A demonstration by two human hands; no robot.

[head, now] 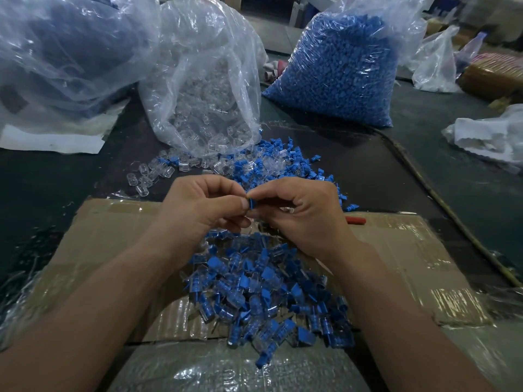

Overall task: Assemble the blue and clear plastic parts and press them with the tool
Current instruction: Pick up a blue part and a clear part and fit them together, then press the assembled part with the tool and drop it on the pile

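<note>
Two hands [198, 210] [305, 213]; three big bags [70, 52] [203, 80] [345, 66]; one cardboard sheet [396, 250]; one red object [356, 220]; loose parts [268, 292] uncountable.

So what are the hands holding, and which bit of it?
The left hand and right hand pinch one small blue part from opposite sides, thumb against fingertips. A clear piece on it: cannot tell.

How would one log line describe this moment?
left hand, right hand: pinching blue part | assembled pile: on cardboard
</note>
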